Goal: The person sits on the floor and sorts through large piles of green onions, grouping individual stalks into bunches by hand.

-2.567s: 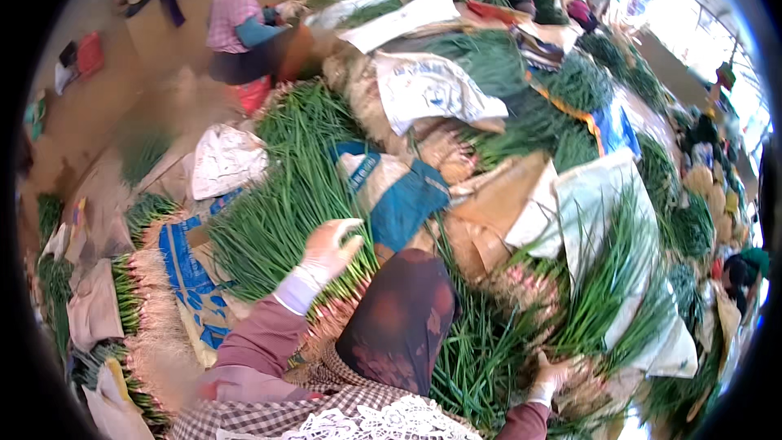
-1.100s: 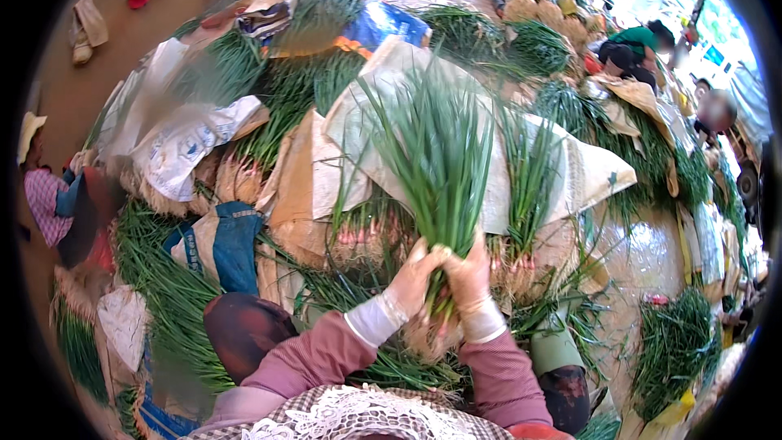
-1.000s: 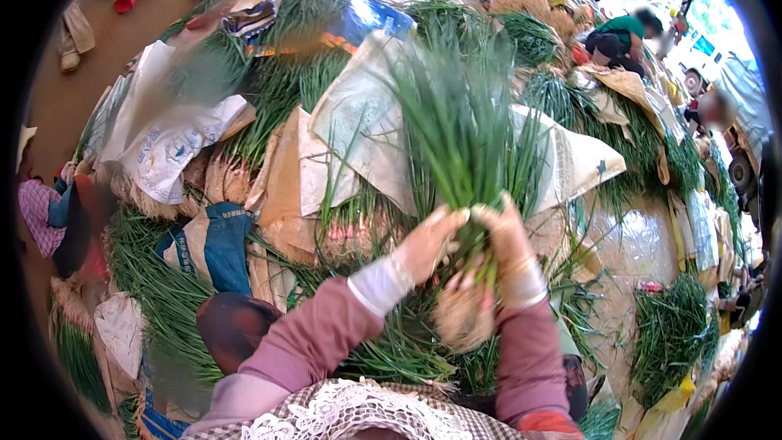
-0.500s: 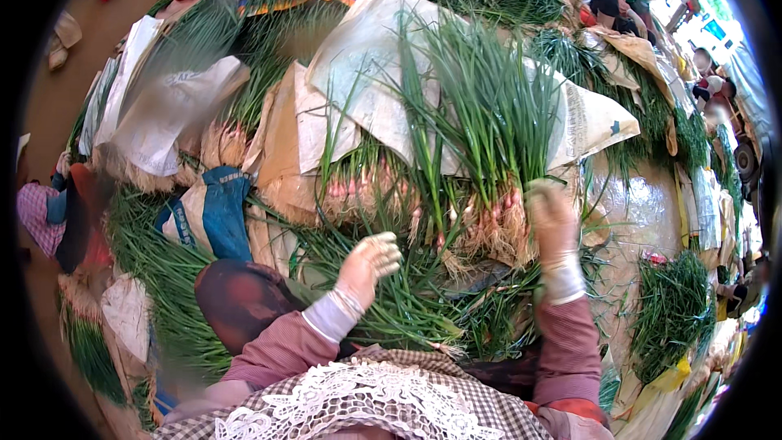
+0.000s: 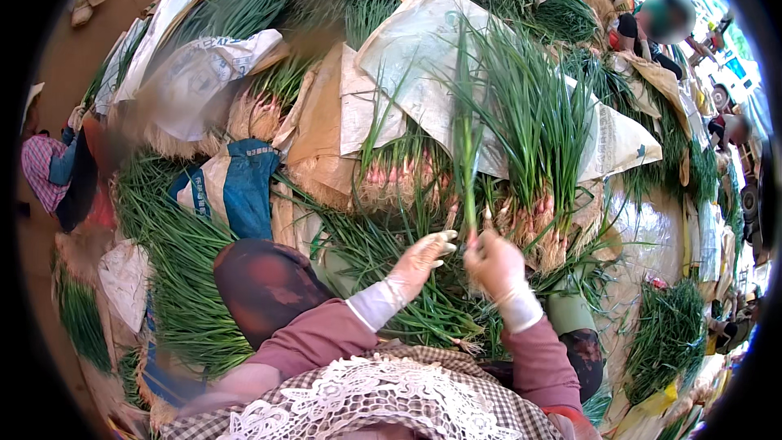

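My right hand (image 5: 495, 265), in a pale glove, is closed on the root end of an upright green onion (image 5: 466, 171), whose leaves are blurred. Close to its left is my gloved left hand (image 5: 419, 265), fingers loosely apart and pointing toward the onion's base, with nothing seen in them. Just beyond my right hand stands a bunch of green onions (image 5: 533, 138) with pinkish bulbs and stringy roots. A second cluster of pink-bulbed onions (image 5: 399, 175) lies farther left. Loose green leaves (image 5: 440, 318) cover the ground beneath my hands.
A pale sack (image 5: 415, 49) lies behind the bunches, and a blue-and-white sack (image 5: 244, 187) beside my left knee. Long greens (image 5: 179, 269) are heaped at left, with another pile (image 5: 664, 342) at right. Another person (image 5: 53, 163) is at the far left; others are at upper right.
My right hand has come left from the edge of the bunch and now holds an upright green onion. My left hand has moved nearer to it. The whole view has shifted slightly.
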Demonstrator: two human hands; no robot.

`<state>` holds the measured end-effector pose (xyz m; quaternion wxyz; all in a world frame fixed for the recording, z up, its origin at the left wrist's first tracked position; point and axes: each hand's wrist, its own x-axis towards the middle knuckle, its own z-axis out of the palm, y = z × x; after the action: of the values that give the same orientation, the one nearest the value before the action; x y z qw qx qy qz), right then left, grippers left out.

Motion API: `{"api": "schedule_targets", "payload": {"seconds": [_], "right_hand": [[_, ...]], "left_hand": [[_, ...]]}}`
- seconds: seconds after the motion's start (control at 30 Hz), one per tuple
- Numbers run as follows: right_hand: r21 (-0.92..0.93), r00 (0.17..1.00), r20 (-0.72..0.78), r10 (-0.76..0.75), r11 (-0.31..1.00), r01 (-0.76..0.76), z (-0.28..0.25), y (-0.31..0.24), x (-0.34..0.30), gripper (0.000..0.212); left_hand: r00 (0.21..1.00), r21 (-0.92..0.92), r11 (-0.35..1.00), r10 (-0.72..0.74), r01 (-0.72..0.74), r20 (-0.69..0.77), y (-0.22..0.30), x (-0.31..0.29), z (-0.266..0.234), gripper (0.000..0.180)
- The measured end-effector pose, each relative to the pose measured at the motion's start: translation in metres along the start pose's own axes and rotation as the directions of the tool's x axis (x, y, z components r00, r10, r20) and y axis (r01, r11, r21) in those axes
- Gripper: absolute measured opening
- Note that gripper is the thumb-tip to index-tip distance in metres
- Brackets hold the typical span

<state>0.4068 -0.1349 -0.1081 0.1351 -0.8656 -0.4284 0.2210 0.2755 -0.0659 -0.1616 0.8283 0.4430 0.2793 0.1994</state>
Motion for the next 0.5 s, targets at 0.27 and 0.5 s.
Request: {"api": "schedule_targets", "payload": {"seconds": [0.27, 0.5], "right_hand": [[0.679, 0.719, 0.671, 0.180, 0.241, -0.694, 0.065, 0.095, 0.038, 0.036], [0.762, 0.733, 0.320, -0.600, -0.297, -0.575, 0.059, -0.021, 0.032, 0.045]], "left_hand": [[0.935, -0.426, 0.848, -0.201, 0.316, 0.292, -0.009, -0.003, 0.012, 0.018], [0.741, -0.549, 0.594, -0.122, 0.587, 0.660, 0.001, -0.022, 0.007, 0.046]]}}
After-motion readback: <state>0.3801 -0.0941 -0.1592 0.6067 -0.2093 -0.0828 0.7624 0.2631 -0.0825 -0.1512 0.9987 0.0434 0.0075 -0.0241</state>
